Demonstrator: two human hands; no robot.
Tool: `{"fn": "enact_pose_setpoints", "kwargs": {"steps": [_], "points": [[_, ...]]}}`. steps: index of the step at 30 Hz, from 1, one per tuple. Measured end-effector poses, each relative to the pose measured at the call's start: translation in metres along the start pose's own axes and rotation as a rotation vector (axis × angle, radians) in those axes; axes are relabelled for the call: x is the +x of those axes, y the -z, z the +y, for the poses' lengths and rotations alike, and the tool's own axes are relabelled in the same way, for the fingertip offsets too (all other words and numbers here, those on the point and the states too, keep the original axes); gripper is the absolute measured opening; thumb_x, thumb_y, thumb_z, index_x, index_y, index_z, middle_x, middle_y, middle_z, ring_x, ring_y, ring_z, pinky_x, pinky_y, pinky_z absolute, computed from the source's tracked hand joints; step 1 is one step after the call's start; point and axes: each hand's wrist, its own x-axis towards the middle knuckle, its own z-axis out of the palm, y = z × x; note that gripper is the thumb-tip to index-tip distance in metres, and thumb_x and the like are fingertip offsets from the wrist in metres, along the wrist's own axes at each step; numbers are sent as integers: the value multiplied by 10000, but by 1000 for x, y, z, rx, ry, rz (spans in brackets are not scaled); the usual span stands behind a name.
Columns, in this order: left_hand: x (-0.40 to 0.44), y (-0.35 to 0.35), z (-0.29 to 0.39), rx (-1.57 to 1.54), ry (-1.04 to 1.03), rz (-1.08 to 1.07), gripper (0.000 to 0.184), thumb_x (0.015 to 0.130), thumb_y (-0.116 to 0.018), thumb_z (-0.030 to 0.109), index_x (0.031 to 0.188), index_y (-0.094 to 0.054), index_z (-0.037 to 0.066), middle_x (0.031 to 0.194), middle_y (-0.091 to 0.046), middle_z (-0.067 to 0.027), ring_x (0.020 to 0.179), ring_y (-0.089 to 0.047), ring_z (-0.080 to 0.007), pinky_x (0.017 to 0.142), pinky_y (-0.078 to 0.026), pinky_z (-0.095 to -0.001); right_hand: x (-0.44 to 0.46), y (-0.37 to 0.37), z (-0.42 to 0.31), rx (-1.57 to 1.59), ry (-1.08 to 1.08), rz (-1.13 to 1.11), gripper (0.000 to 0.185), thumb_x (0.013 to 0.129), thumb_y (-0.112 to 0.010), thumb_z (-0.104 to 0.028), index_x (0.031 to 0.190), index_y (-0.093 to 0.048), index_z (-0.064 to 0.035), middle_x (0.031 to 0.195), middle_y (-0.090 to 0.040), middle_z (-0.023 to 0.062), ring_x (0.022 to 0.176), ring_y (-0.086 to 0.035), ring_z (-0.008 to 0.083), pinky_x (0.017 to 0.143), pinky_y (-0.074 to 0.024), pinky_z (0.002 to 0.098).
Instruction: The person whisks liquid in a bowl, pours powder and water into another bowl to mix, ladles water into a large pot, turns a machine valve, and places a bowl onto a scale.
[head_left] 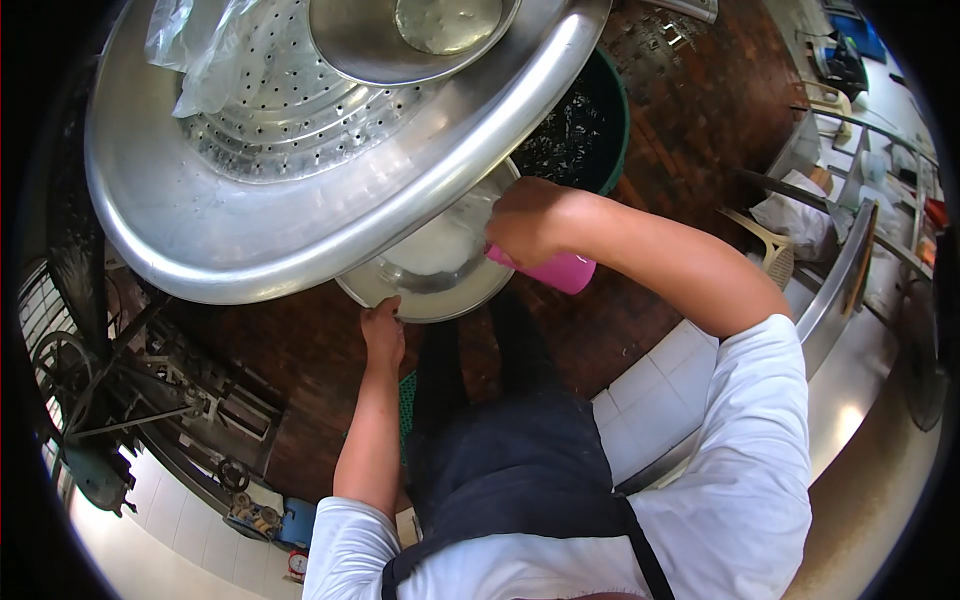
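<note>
My right hand [530, 222] is closed on a pink plastic cup [562, 272], which is tilted at the near right rim of a round metal basin [442, 306]. White, cloudy contents [432, 250] show inside the basin. At its near left edge, my left hand [382, 330] grips the rim with the thumb on top. The basin's far part is hidden under a large steel bowl [330, 215] with a perforated bottom. Inside that large bowl sit a smaller metal bowl [350, 65] and a clear plastic bag [212, 85].
Behind the basin on the right, a dark green tub [618, 140] holds dark, rippling water. Machinery with wheels [75, 365] stands at the left on the red-brown floor [690, 130]. A beige plastic chair [775, 250] and a steel counter [850, 400] are on the right.
</note>
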Motion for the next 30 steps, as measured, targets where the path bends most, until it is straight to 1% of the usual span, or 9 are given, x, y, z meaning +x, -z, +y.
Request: {"fn": "enact_pose_setpoints", "kwargs": {"steps": [7, 9, 13, 17, 18, 21, 24, 27, 30], "points": [[1, -3, -2, -26, -39, -17, 187, 770, -612, -48, 940, -580, 22, 805, -602, -41, 593, -544, -124, 428, -351, -253, 31, -8, 17, 166, 53, -63, 303, 858, -579, -286, 943, -682, -14, 925, -684, 201, 903, -646, 378, 794, -501, 440], [7, 3, -8, -4, -22, -10, 193, 769, -615, -35, 942, -577, 39, 775, -584, -26, 539, -498, -103, 403, -301, -237, 37, -19, 35, 380, 56, -68, 344, 883, -584, -329, 1002, -656, -15, 953, -672, 204, 930, -637, 368, 799, -493, 433], [7, 4, -6, 19, 14, 10, 208, 771, -616, -29, 958, -573, 50, 766, -582, -15, 502, -473, -92, 388, -279, -227, -15, -1, 54, 499, 5, 53, 425, 886, -631, -403, 1087, -611, -29, 981, -654, 196, 960, -626, 341, 813, -481, 414], [8, 2, -7, -12, -1, 9, 228, 767, -626, -25, 976, -564, 43, 768, -578, -21, 496, -471, -93, 385, -281, -227, -68, 2, 94, 506, -323, 204, 511, 849, -687, -436, 1145, -585, -32, 1051, -648, 202, 973, -629, 339, 841, -476, 403], [9, 6, -8, 1, 8, 2, 227, 766, -629, -23, 974, -564, 41, 771, -578, -24, 497, -471, -94, 384, -282, -228, -64, -14, 114, 448, -365, 316, 535, 858, -673, -440, 1173, -576, -19, 1088, -647, 206, 959, -647, 332, 769, -528, 393], [12, 8, -12, 19, 9, 22, 205, 764, -634, -19, 950, -568, 36, 766, -580, -32, 488, -465, -97, 378, -282, -228, -10, -50, 158, 756, -669, 250, 535, 883, -631, -438, 1231, -561, -38, 1095, -650, 202, 945, -662, 326, 661, -574, 372], [14, 9, -14, 18, -10, 52, 197, 764, -636, -18, 941, -571, 37, 764, -584, -34, 479, -460, -99, 376, -283, -227, 49, -92, 180, 843, -748, 245, 487, 880, -630, -427, 1160, -633, -28, 1041, -675, 182, 899, -677, 291, 593, -574, 414], [13, 9, -13, 17, -26, 29, 210, 760, -638, -22, 949, -570, 40, 766, -588, -31, 477, -460, -99, 375, -284, -227, 95, -132, 204, 812, -735, 242, 404, 899, -582, -408, 1067, -698, -59, 992, -693, 178, 910, -683, 323, 666, -574, 438], [13, 8, -14, 6, -42, 20, 220, 756, -642, -25, 953, -570, 42, 762, -590, -29, 482, -467, -97, 375, -285, -228, 137, -192, 234, 362, -761, 586, 354, 895, -553, -377, 991, -730, -85, 979, -701, 175, 934, -680, 354, 758, -562, 448]]}}
